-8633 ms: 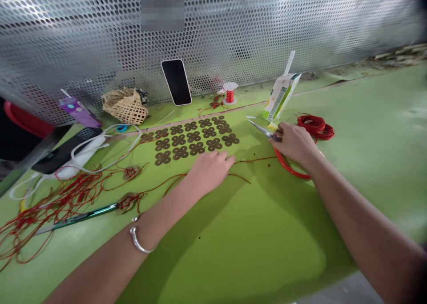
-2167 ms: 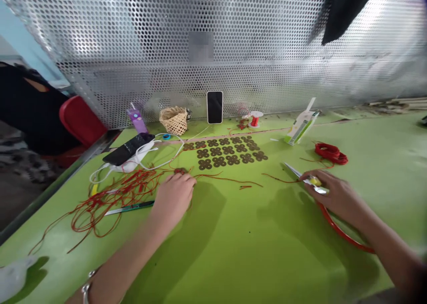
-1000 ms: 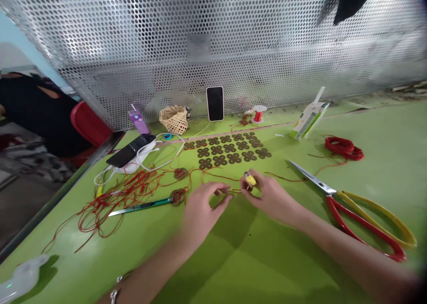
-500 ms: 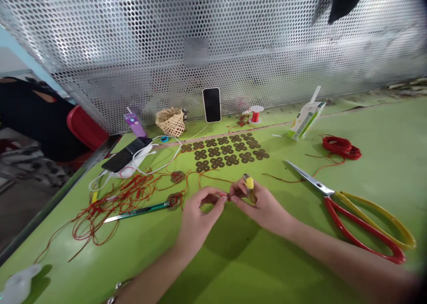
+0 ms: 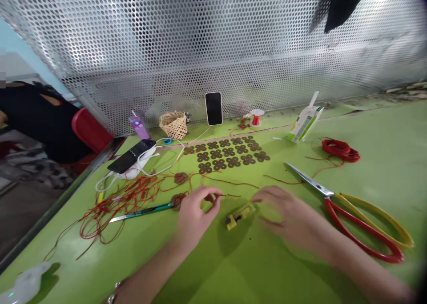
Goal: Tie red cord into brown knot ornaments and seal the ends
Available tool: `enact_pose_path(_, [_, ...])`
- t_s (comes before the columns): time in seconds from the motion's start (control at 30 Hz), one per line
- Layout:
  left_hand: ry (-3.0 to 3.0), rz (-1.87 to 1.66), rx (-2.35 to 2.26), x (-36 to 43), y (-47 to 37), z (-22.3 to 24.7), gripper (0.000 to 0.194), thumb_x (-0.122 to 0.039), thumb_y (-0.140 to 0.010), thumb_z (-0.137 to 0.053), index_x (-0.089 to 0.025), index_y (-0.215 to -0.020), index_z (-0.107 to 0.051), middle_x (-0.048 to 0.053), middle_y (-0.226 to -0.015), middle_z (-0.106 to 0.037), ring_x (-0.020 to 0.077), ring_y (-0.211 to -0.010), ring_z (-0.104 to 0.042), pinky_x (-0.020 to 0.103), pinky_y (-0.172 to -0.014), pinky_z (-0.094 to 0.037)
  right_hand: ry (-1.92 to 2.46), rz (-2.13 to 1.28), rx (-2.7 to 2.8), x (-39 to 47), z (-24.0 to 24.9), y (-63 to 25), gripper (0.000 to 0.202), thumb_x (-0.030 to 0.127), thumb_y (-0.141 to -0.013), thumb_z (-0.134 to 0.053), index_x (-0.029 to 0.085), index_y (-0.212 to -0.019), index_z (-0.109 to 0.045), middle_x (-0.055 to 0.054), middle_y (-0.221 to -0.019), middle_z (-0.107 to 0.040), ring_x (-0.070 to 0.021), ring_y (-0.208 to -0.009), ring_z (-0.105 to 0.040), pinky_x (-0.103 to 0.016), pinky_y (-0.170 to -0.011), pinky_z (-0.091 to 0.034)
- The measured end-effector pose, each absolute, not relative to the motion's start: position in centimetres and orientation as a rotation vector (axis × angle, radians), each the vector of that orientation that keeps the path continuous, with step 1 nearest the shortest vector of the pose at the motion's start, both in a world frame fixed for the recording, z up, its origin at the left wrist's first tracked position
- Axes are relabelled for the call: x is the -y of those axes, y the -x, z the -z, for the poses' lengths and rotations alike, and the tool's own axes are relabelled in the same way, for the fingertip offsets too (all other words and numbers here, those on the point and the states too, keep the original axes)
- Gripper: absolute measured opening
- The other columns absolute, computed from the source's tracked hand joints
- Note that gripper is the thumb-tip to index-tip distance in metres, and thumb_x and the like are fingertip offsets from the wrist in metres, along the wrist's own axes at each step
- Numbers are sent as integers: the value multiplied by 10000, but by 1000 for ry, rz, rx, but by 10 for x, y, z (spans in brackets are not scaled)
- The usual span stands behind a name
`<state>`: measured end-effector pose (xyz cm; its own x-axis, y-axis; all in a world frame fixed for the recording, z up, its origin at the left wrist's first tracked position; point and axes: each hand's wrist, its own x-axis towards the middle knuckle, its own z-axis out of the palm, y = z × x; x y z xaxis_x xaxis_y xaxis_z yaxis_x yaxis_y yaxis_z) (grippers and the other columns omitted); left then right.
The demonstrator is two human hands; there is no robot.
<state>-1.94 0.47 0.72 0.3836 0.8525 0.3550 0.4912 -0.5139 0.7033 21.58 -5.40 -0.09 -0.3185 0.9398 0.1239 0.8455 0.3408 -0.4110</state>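
Note:
My left hand (image 5: pixel 199 208) pinches a thin red cord (image 5: pixel 233 195) between thumb and forefinger, with a short length sticking out to the right. My right hand (image 5: pixel 283 213) is blurred, its thumb and fingers apart, just right of a yellow lighter (image 5: pixel 240 216) and holding nothing. The lighter is over the green table between the hands. Beyond them, several brown four-lobed coin clusters (image 5: pixel 228 151) lie in rows. Two more clusters with red cord, one (image 5: pixel 180 178) behind the other (image 5: pixel 178 200), are by my left hand.
Large scissors (image 5: pixel 328 196) lie on the right, near a red cord bundle (image 5: pixel 340 150) and a carton (image 5: pixel 305 124). On the left are a green cutter (image 5: pixel 143 211), tangled red cords (image 5: pixel 130 197) and a dark phone (image 5: pixel 131 156). A basket (image 5: pixel 174 124), upright phone (image 5: pixel 213 108) and red spool (image 5: pixel 256 117) stand behind.
My right hand has let go of the lighter and moved right, its fingers spreading. My left hand keeps its pinch on the cord. The view has shifted slightly.

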Motion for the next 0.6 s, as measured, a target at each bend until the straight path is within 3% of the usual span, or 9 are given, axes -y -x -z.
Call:
enact_pose_path(0.07, [-2205,-969,-1137,-4,21,-7,99,-158,-802,-544,-201,-787,-632,5,-775,-670,135,-664,-610,262,-670,-496,1824,-151,2034,74,9,-258,226,365,-885,-414,276,-1067,-514,-72,-1085,-619,-274,-987,-589,-490,-891,-440])
enact_pose_path(0.17, [-2205,-955,-1104,-4,21,-8,101,-173,-807,-547,-192,-792,-645,26,-785,-682,141,-692,-615,266,-684,-502,2021,87,1898,102,30,-326,185,418,-814,-472,303,-955,-510,-126,-952,-614,-326,-803,-618,-533,-759,-455])
enact_pose_path(0.3, [-2019,-973,-1111,-2,19,-11,97,-192,-801,-576,-198,-796,-672,25,-788,-700,144,-699,-630,265,-684,-518,2068,-18,1881,115,51,-372,216,385,-740,-556,334,-933,-473,-141,-874,-611,-323,-725,-623,-493,-674,-458])
enact_pose_path(0.47, [-1671,-973,-1079,-1,20,-11,89,-214,-764,-633,-195,-798,-714,28,-777,-726,152,-714,-662,256,-678,-545,2180,-119,1720,105,43,-359,371,392,-658,-602,306,-978,-435,-129,-750,-634,-323,-620,-622,-466,-580,-453])
enact_pose_path(0.6, [-1454,-966,-985,-1,20,-7,129,-210,-736,-664,-185,-851,-714,35,-789,-730,132,-659,-665,236,-648,-556,2142,-225,1654,108,37,-359,361,441,-702,-547,327,-1017,-413,-133,-779,-645,-336,-669,-631,-485,-611,-459])
